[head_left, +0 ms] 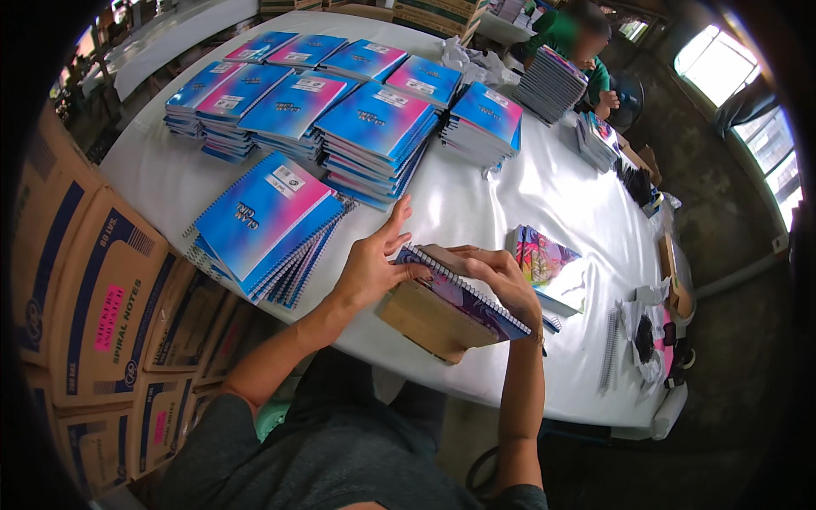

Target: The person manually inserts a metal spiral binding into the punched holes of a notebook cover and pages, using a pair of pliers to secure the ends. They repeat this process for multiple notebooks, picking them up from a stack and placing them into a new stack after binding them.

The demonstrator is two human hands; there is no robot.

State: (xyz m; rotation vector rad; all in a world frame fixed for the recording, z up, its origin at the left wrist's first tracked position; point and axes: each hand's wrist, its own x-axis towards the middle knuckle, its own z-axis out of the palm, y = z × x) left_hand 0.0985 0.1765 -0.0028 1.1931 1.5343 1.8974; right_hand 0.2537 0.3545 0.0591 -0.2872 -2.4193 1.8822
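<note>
A spiral notebook [467,299] with a dark purple patterned cover is tilted up on its edge in front of me, its wire binding along the top. My left hand [374,262] has its thumb on the notebook's upper left corner, and its index finger stretches up and away. My right hand [503,279] grips the notebook over the bound edge towards its right end. A plain brown board [421,325] shows below the cover on my side. Just beyond my right hand lies a stack of notebooks with colourful covers [544,263], partly hidden by the hand.
Several stacks of blue and pink spiral notebooks [374,119] fill the table's left and far side; a nearer fanned stack [263,217] lies by my left forearm. Cardboard boxes [110,289] stand at left. Another person [565,42] sits across, behind a tall notebook stack [551,85]. Plastic wrapping [642,331] lies right.
</note>
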